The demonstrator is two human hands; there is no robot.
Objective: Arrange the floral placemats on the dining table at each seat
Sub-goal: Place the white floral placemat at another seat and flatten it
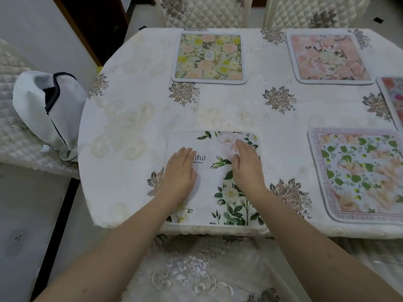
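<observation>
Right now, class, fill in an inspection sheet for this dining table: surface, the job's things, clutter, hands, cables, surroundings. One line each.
Surface: table under a white embroidered cloth, lying flat.
Job's things: five floral placemats in view; white mat at the near seat, yellow-flowered mat and pink mat on the far side, green-leaf mat to the right, a fifth mat cut off by the picture's right edge.
Clutter: nothing seen on the table.
Hands: left hand and right hand lie flat, palms down, on the white mat; no grip.
Cables: nothing seen.
Surroundings: quilted chairs beyond the table; white fabric bag on a seat to the left.
</observation>
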